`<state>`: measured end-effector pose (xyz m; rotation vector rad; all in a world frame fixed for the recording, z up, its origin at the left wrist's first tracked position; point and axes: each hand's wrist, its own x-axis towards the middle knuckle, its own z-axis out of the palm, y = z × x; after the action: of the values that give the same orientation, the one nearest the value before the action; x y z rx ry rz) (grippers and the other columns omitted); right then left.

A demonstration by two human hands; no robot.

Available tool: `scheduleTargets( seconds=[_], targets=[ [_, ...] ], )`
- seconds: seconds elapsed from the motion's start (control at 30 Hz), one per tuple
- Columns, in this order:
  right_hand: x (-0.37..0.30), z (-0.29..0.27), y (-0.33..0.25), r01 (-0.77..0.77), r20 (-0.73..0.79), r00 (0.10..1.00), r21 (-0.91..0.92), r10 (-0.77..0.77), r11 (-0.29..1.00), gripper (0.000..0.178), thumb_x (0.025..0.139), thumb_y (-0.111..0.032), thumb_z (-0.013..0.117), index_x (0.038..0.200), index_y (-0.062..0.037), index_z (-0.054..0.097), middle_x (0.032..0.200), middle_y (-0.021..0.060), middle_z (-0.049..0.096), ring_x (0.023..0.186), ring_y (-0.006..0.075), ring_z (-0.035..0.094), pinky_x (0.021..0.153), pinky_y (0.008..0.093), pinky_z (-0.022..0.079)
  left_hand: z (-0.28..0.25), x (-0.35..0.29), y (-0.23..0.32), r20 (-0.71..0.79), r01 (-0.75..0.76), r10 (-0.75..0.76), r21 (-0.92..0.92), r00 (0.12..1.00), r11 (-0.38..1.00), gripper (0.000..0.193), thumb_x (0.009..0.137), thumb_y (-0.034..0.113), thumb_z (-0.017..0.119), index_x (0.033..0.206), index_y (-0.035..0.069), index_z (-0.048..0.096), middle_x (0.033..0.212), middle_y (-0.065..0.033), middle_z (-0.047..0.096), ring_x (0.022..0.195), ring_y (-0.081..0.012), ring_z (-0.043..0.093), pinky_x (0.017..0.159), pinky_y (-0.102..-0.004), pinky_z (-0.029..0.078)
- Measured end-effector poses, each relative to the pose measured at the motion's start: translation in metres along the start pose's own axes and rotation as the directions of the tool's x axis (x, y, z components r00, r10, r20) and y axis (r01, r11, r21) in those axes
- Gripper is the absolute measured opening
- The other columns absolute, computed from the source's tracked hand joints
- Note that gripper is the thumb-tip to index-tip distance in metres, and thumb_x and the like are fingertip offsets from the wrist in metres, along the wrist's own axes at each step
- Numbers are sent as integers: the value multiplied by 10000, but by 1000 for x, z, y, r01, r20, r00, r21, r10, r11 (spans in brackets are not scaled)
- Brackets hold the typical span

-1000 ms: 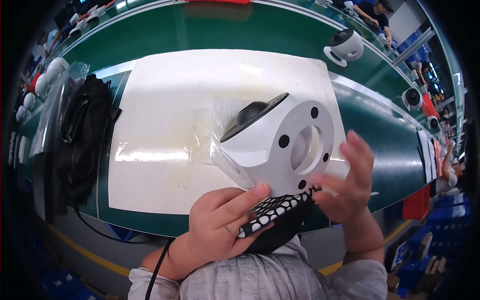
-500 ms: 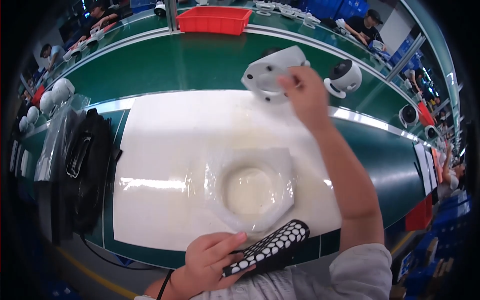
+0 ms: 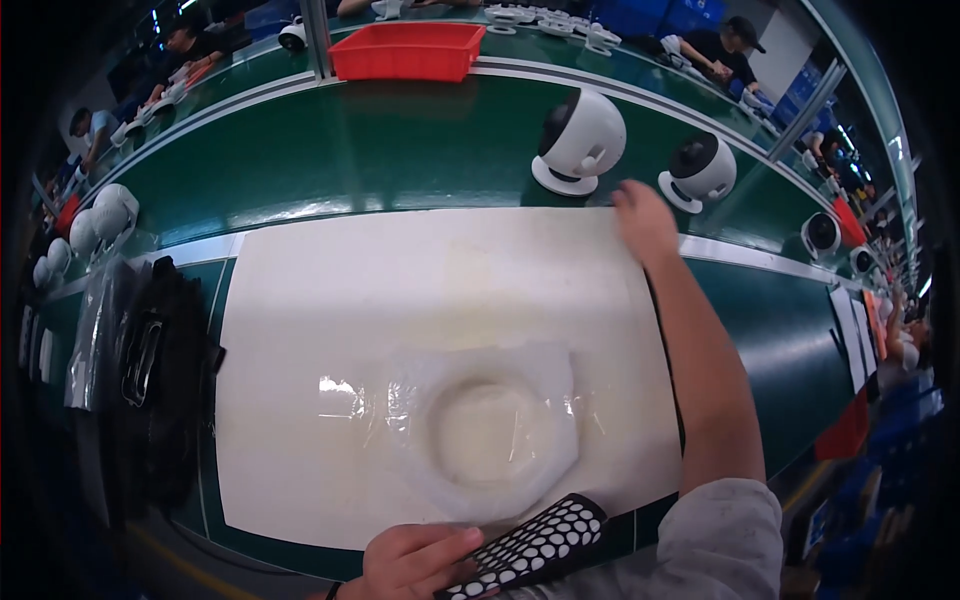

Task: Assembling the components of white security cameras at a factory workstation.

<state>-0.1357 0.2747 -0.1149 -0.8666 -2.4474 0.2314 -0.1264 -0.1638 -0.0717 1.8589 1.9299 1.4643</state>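
Note:
A white security camera (image 3: 592, 135) with a black front stands upright on its round base at the far side of the table. Just right of and below it is my right hand (image 3: 650, 228), holding nothing I can see, its fingers partly curled and apart from the camera. Low in the picture, my left hand (image 3: 415, 562) has its fingers closed round a black strip with white dots (image 3: 540, 545). Beyond that hand, a white ring-shaped piece under clear plastic film (image 3: 405, 425) lies on the white mat (image 3: 300, 300).
A second camera (image 3: 705, 165) stands to the right on the green surface (image 3: 400, 140). Behind is a red bin (image 3: 405, 52). Black bags (image 3: 165, 390) and clear plastic (image 3: 95, 340) lie at the left, near several white rounded units (image 3: 115, 208). Other people work farther off.
The camera, tilted with its base underside showing before, now stands upright. My right hand has come away from it, downward and right. My left hand still holds the dotted strip.

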Motion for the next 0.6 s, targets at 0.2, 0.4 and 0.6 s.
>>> scheduleTargets(
  seconds=[0.2, 0.4, 0.6],
  targets=[
    [19, -4, 86, -356, -114, 934, -277, 338, 892, 392, 811, -351, 490, 1158, -168, 480, 1186, 81, 481, 1148, 256, 393, 939, 458, 243, -2, -2, -6, -16, 13, -13, -1, 1000, 1000, 230, 537, 105, 691, 731, 5, 617, 1017, -154, 558, 742, -305, 575, 649, -376, 473],
    [-12, -36, 69, -150, -348, 937, -471, -27, 869, 207, 773, -191, 564, 972, -136, 564, 956, 22, 532, 986, 200, 457, 867, 391, 286, -5, -16, -9, 67, 57, -62, 78, 996, 995, 241, 532, 153, 748, 714, 72, 613, 1103, -82, 522, 770, -246, 571, 648, -318, 469],
    [-74, -101, -42, 136, -456, 794, -514, -403, 847, 235, 778, -173, 586, 989, -77, 550, 803, 41, 572, 775, 182, 550, 692, 281, 388, -8, -10, -6, -19, 63, -63, 27, 998, 998, 242, 563, 131, 728, 724, 5, 598, 966, -128, 587, 747, -250, 575, 633, -329, 463]
  ],
)
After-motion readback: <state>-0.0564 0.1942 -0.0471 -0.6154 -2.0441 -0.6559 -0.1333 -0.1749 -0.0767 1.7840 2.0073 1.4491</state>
